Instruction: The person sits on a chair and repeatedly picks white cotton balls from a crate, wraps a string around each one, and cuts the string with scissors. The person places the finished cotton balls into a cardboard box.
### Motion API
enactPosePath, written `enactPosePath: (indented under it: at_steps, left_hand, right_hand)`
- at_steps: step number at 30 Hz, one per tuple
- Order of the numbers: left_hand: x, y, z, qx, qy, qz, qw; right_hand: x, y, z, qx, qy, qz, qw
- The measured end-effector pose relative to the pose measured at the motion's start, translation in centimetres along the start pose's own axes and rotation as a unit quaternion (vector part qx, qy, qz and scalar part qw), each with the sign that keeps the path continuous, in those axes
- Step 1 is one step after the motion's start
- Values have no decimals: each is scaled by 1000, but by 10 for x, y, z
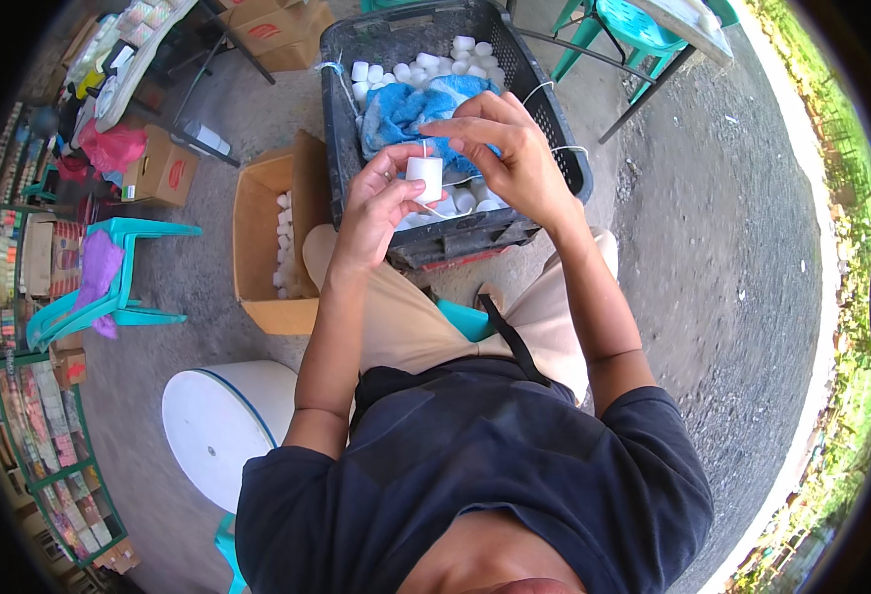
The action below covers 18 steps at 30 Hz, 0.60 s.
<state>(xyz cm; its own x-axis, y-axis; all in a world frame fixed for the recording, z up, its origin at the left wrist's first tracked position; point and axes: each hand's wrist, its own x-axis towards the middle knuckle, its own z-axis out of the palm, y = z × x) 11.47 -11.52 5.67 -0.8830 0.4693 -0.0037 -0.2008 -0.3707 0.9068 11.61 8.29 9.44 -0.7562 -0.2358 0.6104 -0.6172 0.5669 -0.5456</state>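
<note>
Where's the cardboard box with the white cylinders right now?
In the head view, the open cardboard box sits on the ground at the person's left, right beside the black crate and behind the white round tub.

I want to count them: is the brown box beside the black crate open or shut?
Open. The cardboard box has its flaps folded out, and small white cylinders show inside it.

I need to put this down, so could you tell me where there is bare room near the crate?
Bare concrete lies right of the black crate, toward the grass. Left is crowded: cardboard box, turquoise chair, white tub. The crate itself is full.
</note>
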Motion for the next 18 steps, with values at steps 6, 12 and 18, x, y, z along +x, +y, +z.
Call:
enactPosePath:
  at_steps: [6,12,18]
  left_hand:
    - [2,-7,4,46,38,-2,998]
    - [9,-17,4,97,78,166,978]
    - [10,-15,19,13,87,62,994]
  right_hand:
    - [11,4,4,-87,-26,-51,995]
    - [4,12,1,-71,110,82,988]
    - [-13,-6,10,-67,14,-37,997]
